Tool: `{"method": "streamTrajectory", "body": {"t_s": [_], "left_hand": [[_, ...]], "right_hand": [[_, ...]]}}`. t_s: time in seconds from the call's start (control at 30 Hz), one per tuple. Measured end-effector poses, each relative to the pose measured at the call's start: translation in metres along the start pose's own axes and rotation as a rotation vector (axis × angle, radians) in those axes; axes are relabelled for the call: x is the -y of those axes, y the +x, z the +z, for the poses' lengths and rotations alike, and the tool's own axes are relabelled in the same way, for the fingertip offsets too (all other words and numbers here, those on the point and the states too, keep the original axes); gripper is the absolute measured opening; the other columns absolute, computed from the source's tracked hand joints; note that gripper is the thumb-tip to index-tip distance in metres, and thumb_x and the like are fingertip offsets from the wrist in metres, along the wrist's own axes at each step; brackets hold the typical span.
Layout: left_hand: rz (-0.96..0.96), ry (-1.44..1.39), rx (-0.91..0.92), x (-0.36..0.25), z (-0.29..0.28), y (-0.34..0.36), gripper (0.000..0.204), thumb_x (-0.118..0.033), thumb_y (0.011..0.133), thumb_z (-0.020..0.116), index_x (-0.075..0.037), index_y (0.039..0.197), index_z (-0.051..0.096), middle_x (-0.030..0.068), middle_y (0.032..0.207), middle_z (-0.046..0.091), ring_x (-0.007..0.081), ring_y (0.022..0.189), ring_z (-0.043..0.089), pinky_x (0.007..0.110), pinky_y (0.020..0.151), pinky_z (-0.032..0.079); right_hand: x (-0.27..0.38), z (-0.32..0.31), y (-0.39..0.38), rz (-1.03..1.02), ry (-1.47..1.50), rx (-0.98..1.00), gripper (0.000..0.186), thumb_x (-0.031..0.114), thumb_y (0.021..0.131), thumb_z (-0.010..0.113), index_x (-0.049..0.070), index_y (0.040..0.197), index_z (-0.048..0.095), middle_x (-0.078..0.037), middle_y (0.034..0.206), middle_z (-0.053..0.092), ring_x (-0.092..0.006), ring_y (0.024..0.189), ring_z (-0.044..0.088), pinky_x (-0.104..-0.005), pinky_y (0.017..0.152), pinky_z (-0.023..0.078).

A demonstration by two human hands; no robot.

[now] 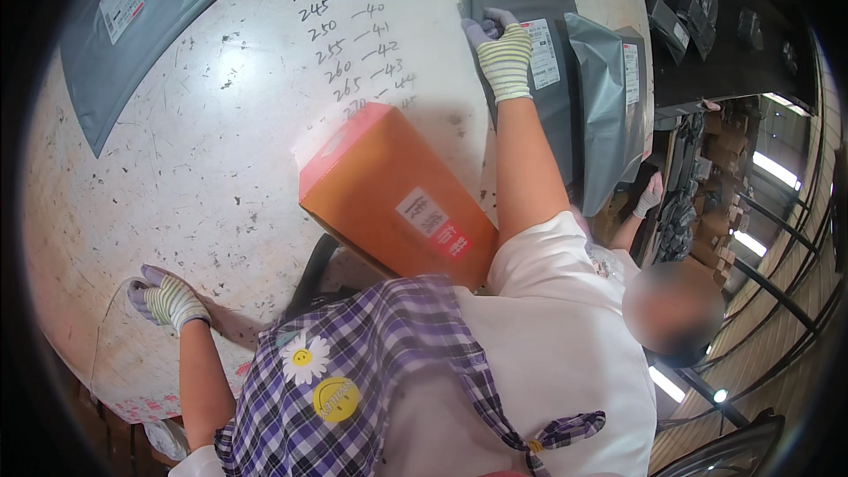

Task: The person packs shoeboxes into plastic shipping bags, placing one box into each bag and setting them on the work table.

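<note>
My right hand point(505, 51), in a striped knit glove with purple fingers, reaches to the far right of the table. Its fingers are closed at the upper left edge of a dark grey mailing bag point(549, 119) with a white label. On the left, my left hand point(170, 300), gloved alike, rests low over the table with its fingers curled. A thin pale line point(99, 336) runs down from it; what the fingers hold, if anything, I cannot make out. An orange shoe box point(389, 190) with a pink end stands tilted against my body, between my arms.
More grey mailing bags point(601, 115) overlap at the right edge of the white table point(230, 168). Another labelled grey bag point(146, 26) lies far left. Handwritten figures cover the table's middle. A co-worker's gloved hand point(649, 196) shows at right, near dark shelving point(733, 26) with packages.
</note>
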State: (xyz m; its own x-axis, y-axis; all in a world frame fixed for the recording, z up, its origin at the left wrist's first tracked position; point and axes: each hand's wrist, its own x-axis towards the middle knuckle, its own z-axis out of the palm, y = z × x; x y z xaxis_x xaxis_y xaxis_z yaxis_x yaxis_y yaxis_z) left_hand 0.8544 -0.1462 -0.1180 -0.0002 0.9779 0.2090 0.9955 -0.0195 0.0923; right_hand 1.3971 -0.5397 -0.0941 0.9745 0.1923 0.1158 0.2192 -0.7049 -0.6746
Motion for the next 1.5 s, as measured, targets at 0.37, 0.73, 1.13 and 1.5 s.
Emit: {"method": "streamTrajectory", "body": {"t_s": [0.37, 0.73, 1.13, 1.5], "left_hand": [[0.039, 0.029, -0.048, 0.003, 0.002, 0.000, 0.060, -0.053, 0.099, 0.053, -0.002, 0.132, 0.052, 0.0161, 0.132, 0.057, 0.0339, 0.126, 0.051, 0.048, 0.104, 0.040], [0.016, 0.005, -0.011, 0.002, 0.001, 0.001, 0.060, -0.052, 0.098, 0.052, -0.004, 0.133, 0.052, 0.0171, 0.137, 0.053, 0.0351, 0.129, 0.050, 0.049, 0.108, 0.037], [0.046, 0.013, -0.030, 0.006, 0.003, 0.002, 0.060, -0.052, 0.098, 0.052, -0.003, 0.132, 0.054, 0.0189, 0.135, 0.056, 0.0366, 0.126, 0.052, 0.049, 0.107, 0.038], [0.036, 0.017, -0.027, 0.001, -0.001, 0.001, 0.061, -0.053, 0.098, 0.052, -0.003, 0.132, 0.053, 0.0172, 0.136, 0.055, 0.0354, 0.129, 0.050, 0.049, 0.109, 0.036]], "right_hand": [[-0.012, -0.002, 0.007, -0.001, 0.077, -0.003, 0.023, 0.014, 0.083, 0.082, -0.001, 0.098, 0.073, 0.000, 0.075, 0.065, -0.0065, 0.067, 0.053, -0.0233, 0.061, 0.044], [-0.019, -0.004, 0.009, 0.054, 0.151, 0.051, 0.033, 0.025, 0.085, 0.077, -0.003, 0.102, 0.073, -0.020, 0.092, 0.074, -0.0258, 0.084, 0.068, -0.0368, 0.080, 0.053], [-0.010, -0.007, 0.007, 0.080, 0.152, 0.010, 0.031, 0.017, 0.084, 0.081, -0.004, 0.105, 0.073, -0.005, 0.087, 0.070, -0.0108, 0.077, 0.060, -0.0252, 0.072, 0.049], [0.007, -0.002, -0.001, -0.001, 0.054, -0.030, 0.041, 0.016, 0.081, 0.082, 0.001, 0.117, 0.070, -0.001, 0.084, 0.064, -0.0079, 0.068, 0.052, -0.0246, 0.063, 0.046]]}}
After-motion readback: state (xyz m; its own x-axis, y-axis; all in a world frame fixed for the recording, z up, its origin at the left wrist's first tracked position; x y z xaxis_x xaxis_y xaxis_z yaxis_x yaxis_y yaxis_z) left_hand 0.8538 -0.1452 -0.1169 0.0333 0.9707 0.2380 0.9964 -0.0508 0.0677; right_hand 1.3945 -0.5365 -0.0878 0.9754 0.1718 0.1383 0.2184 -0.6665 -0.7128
